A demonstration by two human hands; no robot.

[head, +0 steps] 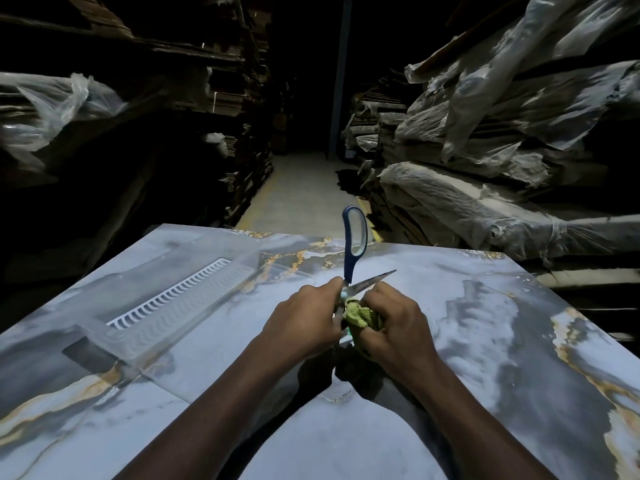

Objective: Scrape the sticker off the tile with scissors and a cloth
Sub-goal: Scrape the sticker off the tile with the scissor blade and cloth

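Observation:
A large grey-blue marble-patterned tile (485, 341) with gold veins lies flat in front of me. Above its middle, my left hand (304, 323) grips blue-handled scissors (353, 244) near the pivot, the scissors spread apart with one handle loop pointing up and a blade angled up to the right. My right hand (394, 323) is closed around a bunched yellow-green cloth (360, 315) pressed against the scissors beside the left hand. Both hands hover just above the tile. I cannot make out a sticker; a faint mark shows on the tile below the hands.
A clear plastic tray (166, 306) with a white slotted insert lies on the tile's left half. Dark stacks of flat cartons stand left, plastic-wrapped stacks (502, 150) rise right, and a narrow concrete aisle (301, 188) runs ahead beyond the tile's far edge.

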